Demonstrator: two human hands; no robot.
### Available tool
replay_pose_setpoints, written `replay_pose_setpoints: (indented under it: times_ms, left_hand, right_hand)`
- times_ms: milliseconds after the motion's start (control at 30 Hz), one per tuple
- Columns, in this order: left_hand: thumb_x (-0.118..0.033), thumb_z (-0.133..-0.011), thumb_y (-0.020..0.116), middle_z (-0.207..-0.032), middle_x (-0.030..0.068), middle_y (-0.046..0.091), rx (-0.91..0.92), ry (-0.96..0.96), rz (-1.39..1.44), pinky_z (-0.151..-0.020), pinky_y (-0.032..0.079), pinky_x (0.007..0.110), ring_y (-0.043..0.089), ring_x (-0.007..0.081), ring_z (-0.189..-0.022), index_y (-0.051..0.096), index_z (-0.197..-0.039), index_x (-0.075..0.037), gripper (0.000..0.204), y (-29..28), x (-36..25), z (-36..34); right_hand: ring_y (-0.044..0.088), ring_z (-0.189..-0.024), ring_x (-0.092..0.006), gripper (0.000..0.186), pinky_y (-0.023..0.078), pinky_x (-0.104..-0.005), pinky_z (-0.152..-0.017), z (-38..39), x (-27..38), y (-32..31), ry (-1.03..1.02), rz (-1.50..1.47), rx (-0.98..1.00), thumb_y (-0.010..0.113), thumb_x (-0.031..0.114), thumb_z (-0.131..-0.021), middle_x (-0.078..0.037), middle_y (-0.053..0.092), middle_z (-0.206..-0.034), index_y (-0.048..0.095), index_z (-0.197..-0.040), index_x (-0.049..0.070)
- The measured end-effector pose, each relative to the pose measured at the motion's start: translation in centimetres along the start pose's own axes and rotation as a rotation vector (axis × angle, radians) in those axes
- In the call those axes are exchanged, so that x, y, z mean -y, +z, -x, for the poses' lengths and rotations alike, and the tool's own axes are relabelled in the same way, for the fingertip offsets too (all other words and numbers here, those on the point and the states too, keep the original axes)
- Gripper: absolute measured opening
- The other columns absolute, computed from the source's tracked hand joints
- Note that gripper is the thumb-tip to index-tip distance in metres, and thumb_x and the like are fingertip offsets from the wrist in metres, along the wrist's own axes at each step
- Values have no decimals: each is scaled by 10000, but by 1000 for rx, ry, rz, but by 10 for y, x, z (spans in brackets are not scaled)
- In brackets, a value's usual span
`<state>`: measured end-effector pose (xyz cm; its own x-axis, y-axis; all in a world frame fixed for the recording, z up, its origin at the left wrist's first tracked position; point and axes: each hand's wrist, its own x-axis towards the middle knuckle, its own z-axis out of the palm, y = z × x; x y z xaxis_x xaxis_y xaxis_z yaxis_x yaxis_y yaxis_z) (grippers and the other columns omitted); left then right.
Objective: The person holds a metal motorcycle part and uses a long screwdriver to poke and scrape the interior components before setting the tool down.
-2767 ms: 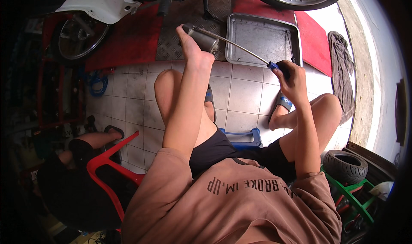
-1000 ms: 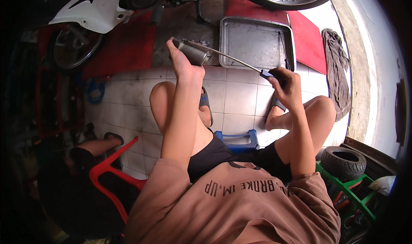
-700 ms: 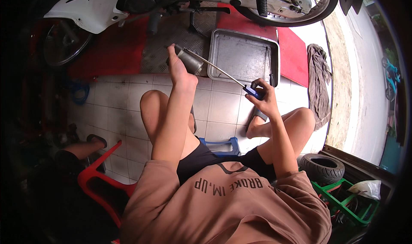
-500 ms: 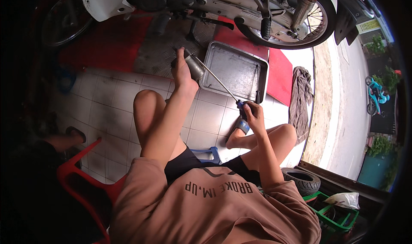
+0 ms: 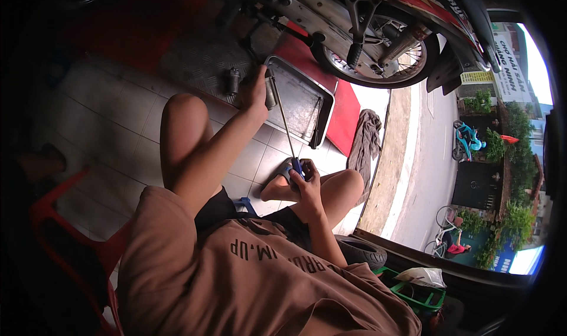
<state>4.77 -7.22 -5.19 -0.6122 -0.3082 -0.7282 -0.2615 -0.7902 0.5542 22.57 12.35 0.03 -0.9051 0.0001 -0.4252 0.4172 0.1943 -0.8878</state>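
My left hand is closed around a silver metal cylinder, which looks like a small motor; the fingers' far side is hidden. In my right hand, closer to my body, is the blue handle of a long screwdriver. Its thin shaft slants up and left, and its tip end meets the upper end of the cylinder by my left fingers. Whether the tip sits in a screw is too small to tell. Left of my left hand, another small metal cylinder stands on the dark tread plate.
A shallow metal tray lies beyond my hands, holding a dark rod. Above it stands a motorcycle. A grey rag lies right, by the street. A red chair, a tyre and a green crate surround me.
The view has swung toward the street on the right. My right hand has come in closer to my body, and the screwdriver stands steeper. Both hands keep their holds.
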Motion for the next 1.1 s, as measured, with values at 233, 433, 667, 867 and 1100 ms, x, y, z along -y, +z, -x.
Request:
replay_pose_setpoints:
  times_ms: [233,433,667,867,1100]
  left_hand:
    - [-340,-806,726,-1247,105,608,69,103,42,-928,429,325,574,209,-1104,566,-1276,-16,593,8,1,16]
    - [-353,-813,715,-1234,86,614,103,88,26,-906,433,327,575,199,-1079,570,-1271,-35,576,3,-7,24]
    - [-326,-810,723,-1225,79,617,90,20,83,-898,438,324,574,187,-1076,574,-1267,-37,561,4,-12,32]
    - [-302,-819,718,-1251,82,605,109,78,67,-929,422,320,568,187,-1096,562,-1285,-31,561,3,-2,18]
    - [-309,-833,699,-1232,88,616,117,58,40,-918,425,321,576,188,-1079,572,-1280,-41,536,4,-7,27]
  right_hand:
    - [470,-631,-69,251,382,-214,-559,6,4,6,233,-211,-235,557,247,-973,10,517,-699,588,-889,12]
    - [486,-614,-66,151,371,-213,-528,5,-2,-3,53,-38,-86,622,180,-927,8,521,-721,568,-897,43]
    - [500,-560,-73,142,383,-220,-472,1,-9,-5,22,-111,-15,602,182,-937,8,510,-696,553,-893,56]
    - [486,-562,-66,131,376,-221,-469,3,-13,-11,75,-167,-22,618,156,-929,8,510,-705,553,-932,42]
    - [501,-545,-86,154,384,-226,-465,6,-16,-14,-64,2,-9,597,187,-950,3,517,-692,567,-943,36]
